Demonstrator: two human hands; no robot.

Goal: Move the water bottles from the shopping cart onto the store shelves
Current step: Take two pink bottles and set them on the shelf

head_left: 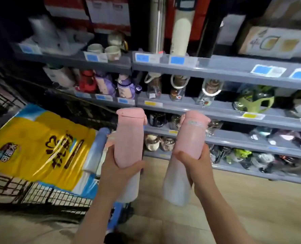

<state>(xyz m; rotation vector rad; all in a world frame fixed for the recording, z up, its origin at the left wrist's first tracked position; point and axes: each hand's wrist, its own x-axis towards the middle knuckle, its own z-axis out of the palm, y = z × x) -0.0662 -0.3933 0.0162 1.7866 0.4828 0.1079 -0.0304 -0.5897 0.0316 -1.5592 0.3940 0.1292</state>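
Note:
I hold two bottles upright in front of the shelves, each pink at the top and fading to white at the base. My left hand (119,170) grips the left pink bottle (129,138) around its middle. My right hand (196,162) grips the right pink bottle (191,136) the same way, tilted slightly right. The black wire shopping cart (46,196) stands at the lower left, and a blue-and-white bottle (97,150) lies inside it next to my left hand. The grey store shelves (234,110) rise just behind both bottles.
A yellow and blue plastic package (40,147) fills much of the cart. The shelves carry mugs, glass bottles, a green-handled jug (253,103) and a tall cream flask (181,32). A blue cart handle (115,219) sits below my left forearm. Pale wooden floor lies at the lower right.

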